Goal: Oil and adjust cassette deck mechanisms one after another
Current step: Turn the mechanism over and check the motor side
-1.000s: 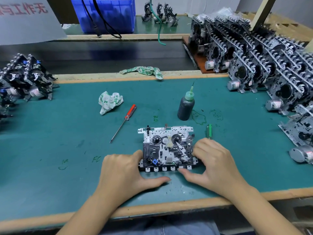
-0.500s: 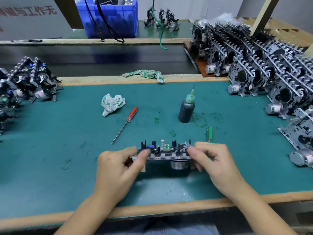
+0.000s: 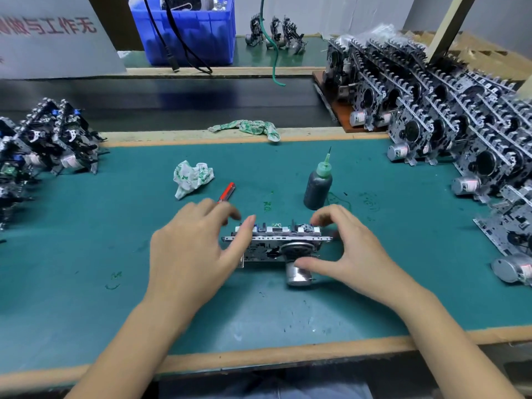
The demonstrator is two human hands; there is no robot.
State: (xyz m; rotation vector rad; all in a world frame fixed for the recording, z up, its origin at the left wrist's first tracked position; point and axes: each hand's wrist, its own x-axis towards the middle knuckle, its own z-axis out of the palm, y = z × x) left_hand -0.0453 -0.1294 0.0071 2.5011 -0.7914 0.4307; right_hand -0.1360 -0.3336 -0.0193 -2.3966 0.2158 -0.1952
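Observation:
A metal cassette deck mechanism [image 3: 276, 240] is held tilted on edge above the green mat [image 3: 86, 240], its silver motor [image 3: 298, 276] facing me. My left hand [image 3: 195, 251] holds its left end, thumb on the front and blurred fingers behind. Gripping the right end is my right hand [image 3: 357, 251], fingers curled over the top and thumb by the motor. A dark oil bottle [image 3: 317, 185] with a green needle tip stands just behind. The red-handled screwdriver [image 3: 227, 192] lies beyond my left hand, its shaft hidden.
Rows of mechanisms [image 3: 460, 125] stand packed along the right side, with loose ones at the right edge. Another pile of mechanisms [image 3: 43, 139] sits at the left. A crumpled cloth [image 3: 191, 177], a rag [image 3: 247, 128] and a blue bin [image 3: 187, 27] lie farther back.
The mechanism lay flat on the mat a second ago. Both hands lifted it, tipped it onto its edge and turned its motor side toward me.

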